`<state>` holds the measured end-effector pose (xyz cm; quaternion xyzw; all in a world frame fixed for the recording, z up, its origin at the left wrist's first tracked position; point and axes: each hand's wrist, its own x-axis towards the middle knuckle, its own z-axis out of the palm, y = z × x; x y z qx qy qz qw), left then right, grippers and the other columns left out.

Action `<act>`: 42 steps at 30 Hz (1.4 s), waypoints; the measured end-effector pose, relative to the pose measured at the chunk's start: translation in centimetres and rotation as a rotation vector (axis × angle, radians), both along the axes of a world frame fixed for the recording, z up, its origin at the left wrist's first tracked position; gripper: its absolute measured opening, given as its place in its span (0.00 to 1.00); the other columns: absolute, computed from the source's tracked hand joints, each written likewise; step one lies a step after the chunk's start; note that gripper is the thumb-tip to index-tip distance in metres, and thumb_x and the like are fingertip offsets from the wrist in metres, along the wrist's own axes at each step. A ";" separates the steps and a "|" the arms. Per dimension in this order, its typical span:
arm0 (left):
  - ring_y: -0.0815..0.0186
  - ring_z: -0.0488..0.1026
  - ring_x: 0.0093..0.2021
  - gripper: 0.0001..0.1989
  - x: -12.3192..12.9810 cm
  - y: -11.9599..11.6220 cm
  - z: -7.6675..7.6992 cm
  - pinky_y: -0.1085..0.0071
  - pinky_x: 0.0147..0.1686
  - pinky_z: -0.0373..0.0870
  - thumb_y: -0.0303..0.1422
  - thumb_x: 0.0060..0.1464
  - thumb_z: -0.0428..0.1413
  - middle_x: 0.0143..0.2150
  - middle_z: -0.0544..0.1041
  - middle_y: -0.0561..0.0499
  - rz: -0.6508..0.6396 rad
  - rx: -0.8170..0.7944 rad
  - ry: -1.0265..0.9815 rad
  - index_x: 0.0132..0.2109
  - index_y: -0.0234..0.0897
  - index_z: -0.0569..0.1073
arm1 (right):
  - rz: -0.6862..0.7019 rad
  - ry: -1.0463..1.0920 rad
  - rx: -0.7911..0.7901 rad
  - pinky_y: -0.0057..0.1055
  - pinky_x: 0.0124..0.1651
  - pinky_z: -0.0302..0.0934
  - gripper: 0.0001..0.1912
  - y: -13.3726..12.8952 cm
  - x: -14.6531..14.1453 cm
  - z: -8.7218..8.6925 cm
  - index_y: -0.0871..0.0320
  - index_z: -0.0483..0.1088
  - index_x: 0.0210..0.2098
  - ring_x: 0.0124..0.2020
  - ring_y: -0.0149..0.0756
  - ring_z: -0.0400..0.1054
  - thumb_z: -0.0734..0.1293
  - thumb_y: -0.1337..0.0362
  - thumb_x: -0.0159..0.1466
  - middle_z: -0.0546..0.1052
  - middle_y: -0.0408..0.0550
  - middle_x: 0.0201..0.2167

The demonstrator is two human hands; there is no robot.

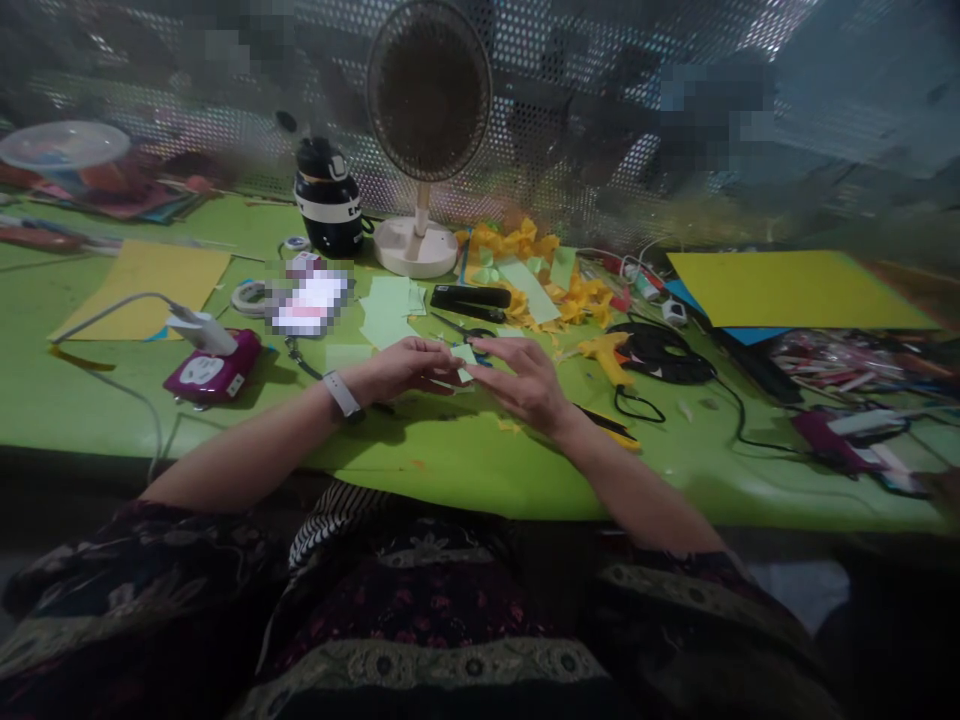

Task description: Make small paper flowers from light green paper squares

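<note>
Fingers of the left hand (409,366), pinched together on a small pale-green paper piece (468,356)
Head view: the paper sits between both hands above the lime-green tabletop (442,480); slightly spread fingers of the right hand (531,386) reach its edge, whether gripping I cannot tell; beyond lies a long black stapler (471,298) near crumpled orange paper (517,243), with a yellow glue gun (609,352) farther right

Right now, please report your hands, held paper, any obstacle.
Left hand pinching small green paper. Right hand beside it, grip unclear. Scissors just beyond.
</note>
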<state>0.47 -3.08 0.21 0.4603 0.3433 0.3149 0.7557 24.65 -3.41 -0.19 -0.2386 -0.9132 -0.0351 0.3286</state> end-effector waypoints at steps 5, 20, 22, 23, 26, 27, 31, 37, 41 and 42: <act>0.68 0.80 0.33 0.10 0.2 -0.3 0.1 0.67 0.42 0.79 0.34 0.50 0.70 0.33 0.83 0.48 -0.006 -0.006 0.005 0.35 0.32 0.80 | 0.084 0.009 0.080 0.45 0.52 0.70 0.11 0.0 -0.1 -0.2 0.43 0.77 0.48 0.54 0.42 0.71 0.69 0.65 0.68 0.78 0.43 0.55; 0.73 0.76 0.27 0.14 0.9 -1.0 0.4 0.70 0.40 0.79 0.37 0.46 0.72 0.27 0.79 0.53 0.062 0.107 0.028 0.33 0.32 0.79 | 0.066 0.112 -0.017 0.47 0.55 0.70 0.06 -0.3 -0.2 0.0 0.45 0.78 0.42 0.53 0.42 0.71 0.68 0.61 0.69 0.79 0.45 0.53; 0.71 0.78 0.29 0.16 1.1 -1.1 0.3 0.68 0.42 0.79 0.38 0.44 0.73 0.28 0.80 0.52 0.090 0.125 0.024 0.34 0.31 0.79 | 0.069 0.162 -0.044 0.48 0.54 0.69 0.05 -0.4 -0.5 -0.1 0.46 0.78 0.41 0.52 0.43 0.72 0.68 0.61 0.69 0.80 0.46 0.50; 0.70 0.79 0.30 0.18 1.2 -1.2 0.3 0.67 0.43 0.80 0.39 0.44 0.73 0.29 0.81 0.51 0.099 0.138 0.018 0.34 0.31 0.79 | 0.055 0.192 -0.073 0.49 0.54 0.69 0.05 -0.5 -0.7 -0.2 0.46 0.78 0.40 0.51 0.43 0.72 0.68 0.61 0.69 0.80 0.46 0.49; 0.66 0.81 0.34 0.21 1.5 -1.6 0.3 0.63 0.47 0.79 0.43 0.43 0.73 0.32 0.83 0.48 0.122 0.187 -0.024 0.37 0.30 0.79 | -0.026 0.316 -0.195 0.51 0.55 0.68 0.04 -0.9 -1.3 -0.2 0.49 0.77 0.37 0.49 0.44 0.73 0.69 0.59 0.68 0.80 0.48 0.45; 0.65 0.82 0.35 0.21 1.5 -1.6 0.3 0.62 0.48 0.79 0.43 0.44 0.72 0.33 0.83 0.47 0.126 0.203 -0.036 0.38 0.30 0.80 | -0.053 0.366 -0.231 0.50 0.55 0.68 0.05 -1.0 -1.6 -0.1 0.50 0.76 0.36 0.50 0.44 0.73 0.69 0.59 0.68 0.80 0.49 0.45; 0.62 0.83 0.40 0.20 1.5 -1.7 0.1 0.61 0.49 0.79 0.44 0.48 0.70 0.37 0.84 0.44 0.079 0.255 -0.034 0.40 0.31 0.80 | -0.094 0.506 -0.356 0.46 0.52 0.70 0.09 -1.4 -2.1 0.0 0.53 0.74 0.34 0.48 0.42 0.73 0.69 0.57 0.68 0.78 0.51 0.43; 0.59 0.83 0.45 0.22 1.4 -1.6 -0.4 0.58 0.53 0.78 0.44 0.50 0.69 0.41 0.85 0.43 0.035 0.278 -0.024 0.44 0.31 0.80 | -0.096 0.514 -0.511 0.41 0.44 0.73 0.11 -1.4 -2.1 0.1 0.54 0.72 0.33 0.40 0.39 0.73 0.69 0.55 0.67 0.78 0.51 0.38; 0.58 0.82 0.47 0.21 1.4 -1.6 -0.3 0.57 0.54 0.77 0.44 0.51 0.68 0.43 0.84 0.42 0.015 0.279 -0.033 0.45 0.31 0.80 | -0.098 0.514 -0.531 0.41 0.45 0.73 0.11 -1.2 -2.0 0.1 0.54 0.71 0.32 0.40 0.38 0.73 0.68 0.55 0.66 0.77 0.50 0.38; 0.58 0.82 0.47 0.21 1.4 -1.6 -0.3 0.57 0.54 0.77 0.43 0.51 0.68 0.43 0.84 0.42 0.011 0.277 -0.034 0.45 0.31 0.80 | -0.100 0.509 -0.524 0.40 0.45 0.72 0.10 -1.2 -2.0 0.1 0.54 0.71 0.32 0.40 0.38 0.73 0.68 0.55 0.66 0.77 0.50 0.37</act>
